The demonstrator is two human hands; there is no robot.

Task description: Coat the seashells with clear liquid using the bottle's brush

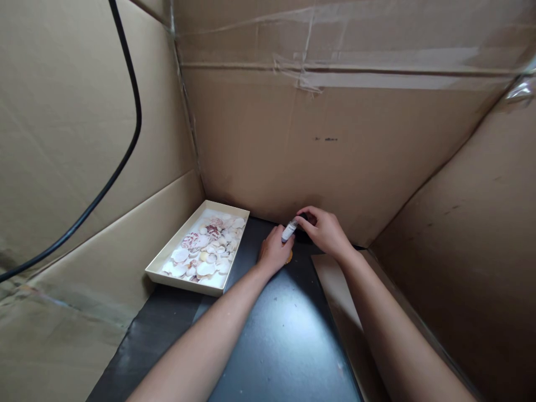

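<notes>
My left hand (276, 249) is closed around a small clear bottle with a white label (288, 231), which is tilted with its top up and to the right. My right hand (324, 228) pinches the black cap (302, 218) at the bottle's upper end. Whether the cap is on or off the neck cannot be made out. Beneath my left hand, part of a small orange thing (289, 257) shows on the dark tabletop (285, 335); the hand hides the rest of it.
To the left of my hands sits a shallow cream box (184, 283) with many seashells (205, 248). A flat strip of cardboard (335, 290) lies under my right forearm. Cardboard walls (251, 128) enclose the table, and a black cable (136, 111) hangs at left.
</notes>
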